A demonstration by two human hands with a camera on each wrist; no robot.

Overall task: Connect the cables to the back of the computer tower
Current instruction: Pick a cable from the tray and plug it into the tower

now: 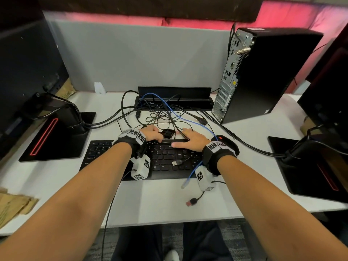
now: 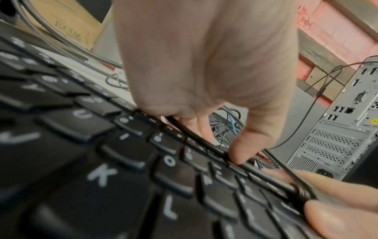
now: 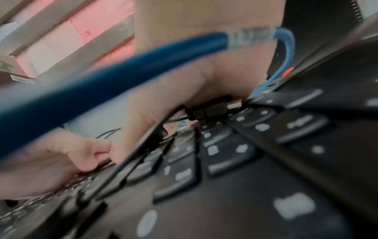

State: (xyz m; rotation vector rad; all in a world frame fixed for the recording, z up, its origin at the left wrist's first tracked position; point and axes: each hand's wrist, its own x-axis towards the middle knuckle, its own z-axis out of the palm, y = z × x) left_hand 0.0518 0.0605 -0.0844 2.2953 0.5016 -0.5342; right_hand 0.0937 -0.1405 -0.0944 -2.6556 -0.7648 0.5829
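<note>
The black computer tower (image 1: 263, 76) stands at the back right, its grey port panel (image 1: 228, 76) turned toward the tangle of cables (image 1: 160, 113) at mid-desk. My left hand (image 1: 152, 133) curls over the keyboard's far edge and grips a thin black cable (image 2: 196, 137), just left of a black multi-pin connector (image 1: 166, 133). My right hand (image 1: 192, 141) lies beside it, and its fingertips (image 2: 331, 216) pinch the same cable near a strain relief. A blue network cable (image 1: 197, 123) runs under my right wrist and ends in a clear plug (image 1: 185, 184).
The black keyboard (image 1: 169, 157) carries a loose USB plug (image 1: 176, 163). A red-tipped plug (image 1: 190, 202) lies near the desk's front edge and a mouse (image 1: 226, 141) sits right of my hand. Monitor stands flank the desk at left (image 1: 56, 136) and right (image 1: 310, 166).
</note>
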